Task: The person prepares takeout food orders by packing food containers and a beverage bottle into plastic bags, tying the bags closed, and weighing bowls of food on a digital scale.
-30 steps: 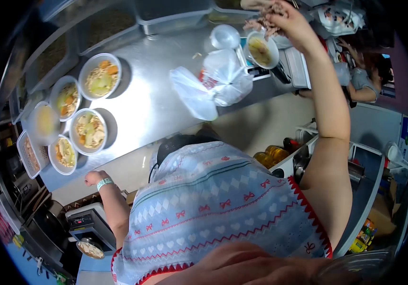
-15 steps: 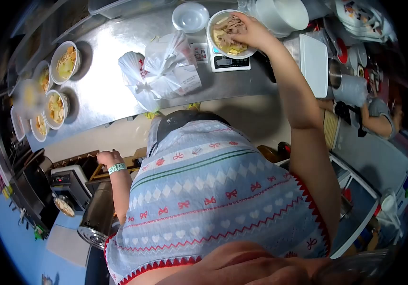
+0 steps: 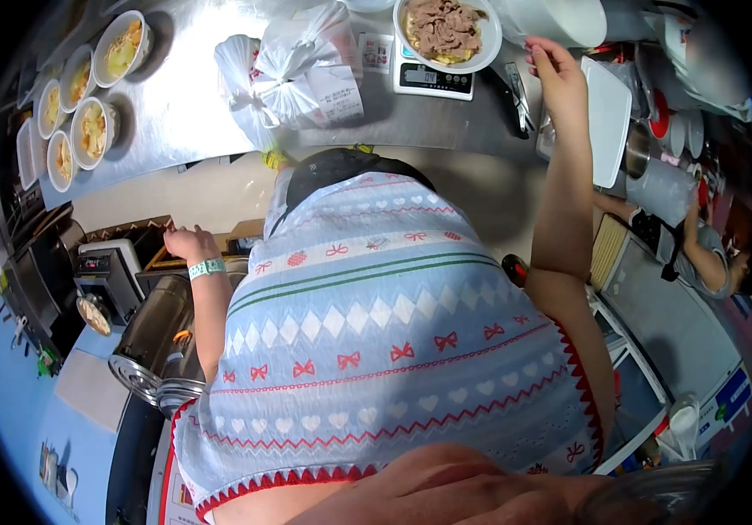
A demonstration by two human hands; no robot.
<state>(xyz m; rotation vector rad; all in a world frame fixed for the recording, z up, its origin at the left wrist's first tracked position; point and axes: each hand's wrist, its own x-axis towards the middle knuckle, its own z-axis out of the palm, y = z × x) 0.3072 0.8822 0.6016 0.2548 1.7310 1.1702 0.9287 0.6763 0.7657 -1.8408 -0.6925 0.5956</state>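
A white bowl (image 3: 491, 39) with sliced meat (image 3: 444, 28) over yellowish food stands on a digital scale (image 3: 433, 80) at the counter's far side. My right hand (image 3: 562, 83) is just right of the bowl, apart from it, fingers loosely bent and apart, holding nothing. Beneath it on the counter lies a black-handled tool with metal blades (image 3: 514, 98), which looks like scissors. My left hand (image 3: 189, 243), with a pale green wristband (image 3: 207, 268), hangs low at my left side, fingers loosely curled and empty. Tied white plastic bags (image 3: 293, 83) sit left of the scale.
Several filled bowls (image 3: 122, 52) stand at the counter's left end. A large white tub (image 3: 573, 22) and a white lidded container (image 3: 608, 122) are at right. Metal cylinders (image 3: 153, 328) stand below my left arm. Another person (image 3: 707, 254) is at far right.
My right hand has left the meat in the bowl and moved right, now empty. My left hand has opened slightly. The whole view has shifted, with the counter higher in it.
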